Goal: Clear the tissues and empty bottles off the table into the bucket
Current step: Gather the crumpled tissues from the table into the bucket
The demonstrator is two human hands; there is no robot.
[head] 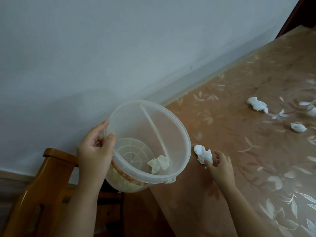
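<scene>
A translucent plastic bucket [177, 127] is held tilted off the table's left edge, its mouth facing me. My left hand [95, 151] grips its rim on the left side. One crumpled tissue [158, 164] lies inside it near the bottom. My right hand [219, 165] rests on the table with its fingertips on a crumpled white tissue [202, 153] right beside the bucket's rim. Two more crumpled tissues [257, 105] [298, 127] lie further right on the table, and another [312, 111] shows at the frame's right edge. No bottle is in view.
The table [239, 142] carries a brown cloth with a pale leaf pattern and runs along a light blue wall [119, 48]. A wooden chair [42, 185] stands below the bucket at lower left. A dark wooden frame [297, 14] shows at top right.
</scene>
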